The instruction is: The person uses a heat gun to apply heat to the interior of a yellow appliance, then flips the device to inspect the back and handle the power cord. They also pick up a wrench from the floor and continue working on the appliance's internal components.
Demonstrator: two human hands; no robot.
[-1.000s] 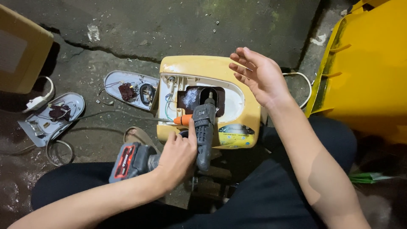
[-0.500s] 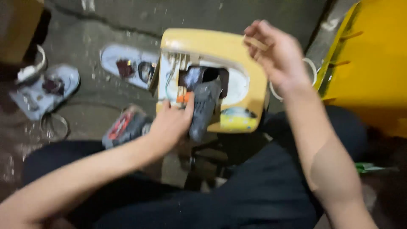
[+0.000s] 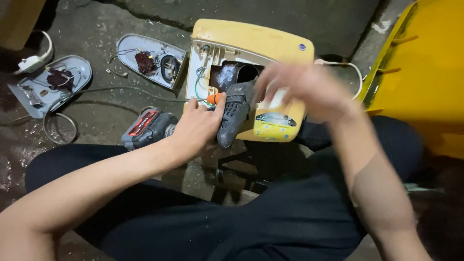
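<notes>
gripping cordless driver (image 3: 227,118) at opened yellow casing (image 3: 251,53), left hand (image 3: 195,129) closed round it; right hand (image 3: 309,92) blurred, grip unclear; dismantling step, next needs steady casing.

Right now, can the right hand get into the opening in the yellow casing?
Probably yes. The right hand, blurred, hovers just over the yellow casing, beside the opening. The grey drill, gripped by the left hand, covers the lower edge; the upper part looks free.
</notes>
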